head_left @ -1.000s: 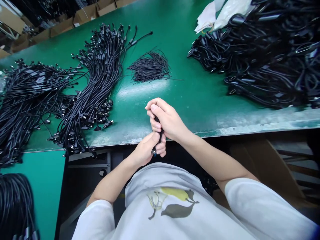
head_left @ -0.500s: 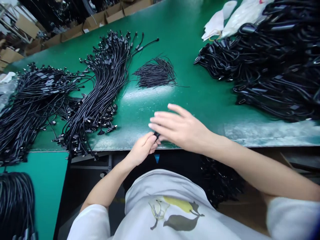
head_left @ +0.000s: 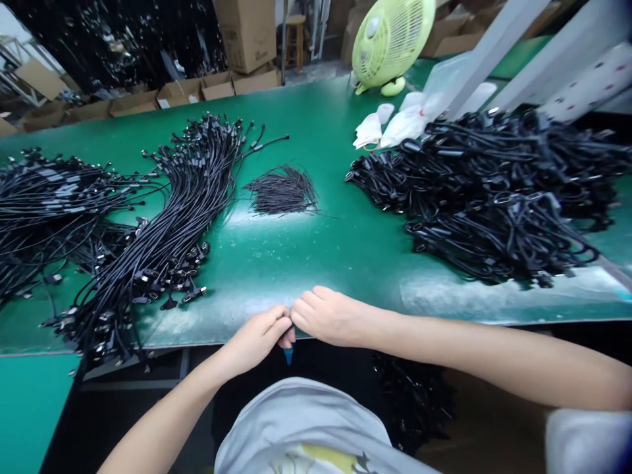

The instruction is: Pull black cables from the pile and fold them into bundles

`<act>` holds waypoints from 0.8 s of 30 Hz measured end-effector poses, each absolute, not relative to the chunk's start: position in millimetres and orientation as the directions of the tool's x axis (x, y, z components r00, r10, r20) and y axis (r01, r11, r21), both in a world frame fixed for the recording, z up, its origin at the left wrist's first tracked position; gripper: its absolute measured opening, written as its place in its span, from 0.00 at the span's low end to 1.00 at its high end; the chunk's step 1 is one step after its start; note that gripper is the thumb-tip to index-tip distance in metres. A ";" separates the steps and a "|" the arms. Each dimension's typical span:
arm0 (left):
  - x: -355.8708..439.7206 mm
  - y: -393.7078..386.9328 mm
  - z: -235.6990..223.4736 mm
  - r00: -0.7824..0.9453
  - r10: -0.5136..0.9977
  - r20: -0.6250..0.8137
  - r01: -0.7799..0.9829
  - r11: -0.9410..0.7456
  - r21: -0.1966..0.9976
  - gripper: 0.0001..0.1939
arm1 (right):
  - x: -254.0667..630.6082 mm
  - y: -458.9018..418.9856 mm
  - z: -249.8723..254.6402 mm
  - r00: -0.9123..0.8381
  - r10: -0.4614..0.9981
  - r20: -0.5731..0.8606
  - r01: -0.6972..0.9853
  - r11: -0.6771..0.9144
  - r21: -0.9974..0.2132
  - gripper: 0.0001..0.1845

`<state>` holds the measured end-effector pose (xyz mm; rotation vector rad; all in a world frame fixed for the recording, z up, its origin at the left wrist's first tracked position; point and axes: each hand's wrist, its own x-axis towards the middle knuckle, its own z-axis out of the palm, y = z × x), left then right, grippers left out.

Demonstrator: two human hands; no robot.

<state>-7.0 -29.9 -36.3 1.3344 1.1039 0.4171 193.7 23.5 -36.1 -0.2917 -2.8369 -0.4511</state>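
Note:
Over the table's front edge my two hands meet, fingertips together. My left hand (head_left: 264, 336) is closed, thumb pressed on the fingers, around something small that they hide. My right hand (head_left: 330, 316) is closed too, its fingers bent down against the left thumb and fingertips; what it pinches is hidden. A small blue pointed piece (head_left: 288, 355) shows just under the left fingers; I cannot tell whether it is held. Beyond the hands lies a small heap of thin black ties (head_left: 284, 191). To its left is a long bundle of black cables (head_left: 190, 178) with connector ends.
More black cables (head_left: 54, 191) are spread at far left. Coiled black cables (head_left: 484, 191) are piled on the right, near white plastic bags (head_left: 402, 125). A green fan (head_left: 390, 43) stands at the back of the green table (head_left: 345, 250). Cardboard boxes (head_left: 178, 94) line the far edge.
My right hand, raised with fingers stretched out before, has come down and closed at the left hand's fingertips. The view has tilted up, bringing the fan into sight.

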 end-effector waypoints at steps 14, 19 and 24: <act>-14.3 -10.6 -65.2 0.150 0.915 -0.374 -0.092 0.389 0.916 0.20 | 239.5 148.7 -21.4 -0.382 0.923 0.058 0.834 0.371 -0.408 0.13; -10.6 -9.0 -57.1 0.088 0.910 -0.404 -0.317 0.411 0.855 0.21 | 261.6 180.5 -53.6 -0.305 0.952 -0.004 0.935 0.299 -0.190 0.06; -6.4 -14.4 -53.9 0.091 0.912 -0.401 -0.418 0.400 0.816 0.19 | 248.6 125.5 -45.4 -0.321 0.947 0.017 0.880 0.305 -0.365 0.05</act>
